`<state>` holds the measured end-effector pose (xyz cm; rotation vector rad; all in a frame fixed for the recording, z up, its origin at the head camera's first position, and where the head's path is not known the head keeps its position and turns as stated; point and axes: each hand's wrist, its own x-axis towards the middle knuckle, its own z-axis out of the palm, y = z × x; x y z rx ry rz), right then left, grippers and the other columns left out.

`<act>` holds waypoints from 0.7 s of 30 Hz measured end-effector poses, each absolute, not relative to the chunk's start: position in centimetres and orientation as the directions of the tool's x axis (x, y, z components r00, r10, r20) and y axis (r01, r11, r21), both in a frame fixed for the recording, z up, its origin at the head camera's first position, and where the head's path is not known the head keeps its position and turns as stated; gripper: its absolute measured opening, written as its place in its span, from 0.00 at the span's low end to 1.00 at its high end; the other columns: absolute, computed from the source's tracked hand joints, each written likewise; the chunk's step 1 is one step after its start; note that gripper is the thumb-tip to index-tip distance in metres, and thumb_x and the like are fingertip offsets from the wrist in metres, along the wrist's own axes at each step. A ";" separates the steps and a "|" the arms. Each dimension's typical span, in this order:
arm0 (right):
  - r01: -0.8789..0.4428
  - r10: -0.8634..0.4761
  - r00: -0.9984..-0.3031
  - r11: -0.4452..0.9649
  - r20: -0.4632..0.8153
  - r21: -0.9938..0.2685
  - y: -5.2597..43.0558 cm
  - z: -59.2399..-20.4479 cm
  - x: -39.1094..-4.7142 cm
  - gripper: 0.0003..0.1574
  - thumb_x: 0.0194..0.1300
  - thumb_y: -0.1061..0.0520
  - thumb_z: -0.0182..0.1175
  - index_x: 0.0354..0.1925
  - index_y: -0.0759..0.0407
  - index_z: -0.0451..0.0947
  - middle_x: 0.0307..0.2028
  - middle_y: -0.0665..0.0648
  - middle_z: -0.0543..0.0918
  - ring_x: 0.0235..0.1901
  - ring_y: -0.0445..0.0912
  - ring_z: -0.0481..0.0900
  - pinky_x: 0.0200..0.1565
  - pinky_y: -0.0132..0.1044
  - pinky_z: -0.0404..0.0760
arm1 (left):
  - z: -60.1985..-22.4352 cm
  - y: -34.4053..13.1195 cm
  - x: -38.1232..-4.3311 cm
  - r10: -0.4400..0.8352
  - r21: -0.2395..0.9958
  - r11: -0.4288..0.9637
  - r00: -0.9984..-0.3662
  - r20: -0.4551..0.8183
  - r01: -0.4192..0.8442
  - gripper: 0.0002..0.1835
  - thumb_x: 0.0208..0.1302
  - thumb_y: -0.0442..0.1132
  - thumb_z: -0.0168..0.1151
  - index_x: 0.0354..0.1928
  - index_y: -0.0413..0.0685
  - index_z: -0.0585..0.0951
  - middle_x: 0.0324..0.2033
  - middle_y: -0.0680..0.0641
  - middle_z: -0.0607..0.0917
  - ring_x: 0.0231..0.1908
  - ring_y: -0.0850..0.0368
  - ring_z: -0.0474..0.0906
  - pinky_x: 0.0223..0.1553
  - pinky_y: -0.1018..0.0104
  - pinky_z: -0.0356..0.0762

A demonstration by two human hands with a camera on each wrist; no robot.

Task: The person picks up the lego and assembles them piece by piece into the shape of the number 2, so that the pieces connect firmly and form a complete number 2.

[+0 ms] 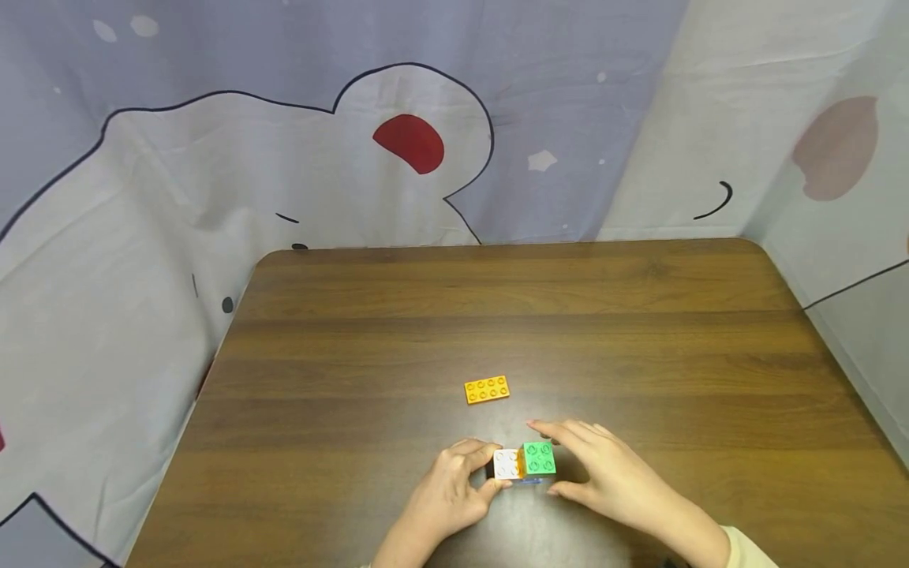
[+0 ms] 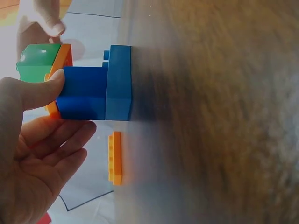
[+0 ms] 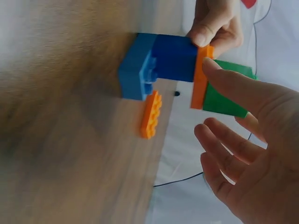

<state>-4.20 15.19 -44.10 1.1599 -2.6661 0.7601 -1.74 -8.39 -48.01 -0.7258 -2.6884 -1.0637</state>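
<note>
A small stack of toy building bricks stands on the table between the hands. From the bottom up it has a lighter blue brick (image 2: 119, 86), a dark blue brick (image 2: 84, 93), a thin orange plate (image 3: 198, 88) and a green brick (image 1: 539, 458). Thumb and fingers of my left hand (image 1: 449, 491) pinch the stack around the dark blue brick and orange plate. Beside the green brick, the studded top looks white in the head view. My right hand (image 1: 614, 476) is spread around the green brick's right side, thumb and fingers apart, a gap showing from above.
A loose yellow-orange plate (image 1: 487, 390) with two rows of studs lies on the wooden table (image 1: 341, 339), beyond the stack. Behind the table's far edge hangs a printed curtain (image 1: 554, 102), which continues along both sides.
</note>
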 end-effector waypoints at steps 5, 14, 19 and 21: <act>-0.694 -0.632 -0.713 0.578 0.302 -0.429 15.3 -44.8 -4.1 0.44 0.43 0.49 0.74 0.60 0.48 0.69 0.47 0.40 0.80 0.43 0.38 0.78 0.46 0.41 0.77 | -48.0 -8.5 -1.8 0.371 0.598 0.631 -0.869 0.328 0.495 0.17 0.48 0.41 0.72 0.41 0.43 0.84 0.35 0.52 0.85 0.38 0.63 0.80 0.42 0.75 0.78; -0.694 -0.663 -0.702 0.555 0.260 -0.458 15.3 -44.7 -4.5 0.47 0.44 0.43 0.73 0.61 0.49 0.68 0.52 0.45 0.79 0.47 0.40 0.77 0.48 0.46 0.76 | -47.8 -8.4 -1.5 0.373 0.624 0.622 -0.880 0.295 0.473 0.15 0.51 0.40 0.70 0.42 0.43 0.84 0.36 0.53 0.84 0.39 0.63 0.79 0.42 0.77 0.78; -0.667 -0.714 -0.681 0.513 0.162 -0.541 16.1 -44.3 -5.8 0.55 0.45 0.28 0.60 0.66 0.50 0.61 0.56 0.49 0.76 0.51 0.42 0.74 0.47 0.52 0.74 | -47.8 -8.3 -1.4 0.375 0.608 0.615 -0.865 0.334 0.502 0.14 0.50 0.39 0.70 0.40 0.42 0.84 0.35 0.53 0.84 0.38 0.63 0.79 0.42 0.76 0.77; -0.673 -0.726 -0.665 0.482 0.173 -0.561 16.3 -44.2 -6.7 0.56 0.48 0.23 0.50 0.67 0.51 0.59 0.56 0.50 0.75 0.52 0.43 0.74 0.47 0.53 0.74 | -47.8 -8.3 -1.5 0.375 0.599 0.612 -0.856 0.355 0.517 0.14 0.49 0.39 0.71 0.39 0.42 0.84 0.34 0.53 0.84 0.37 0.63 0.79 0.41 0.77 0.77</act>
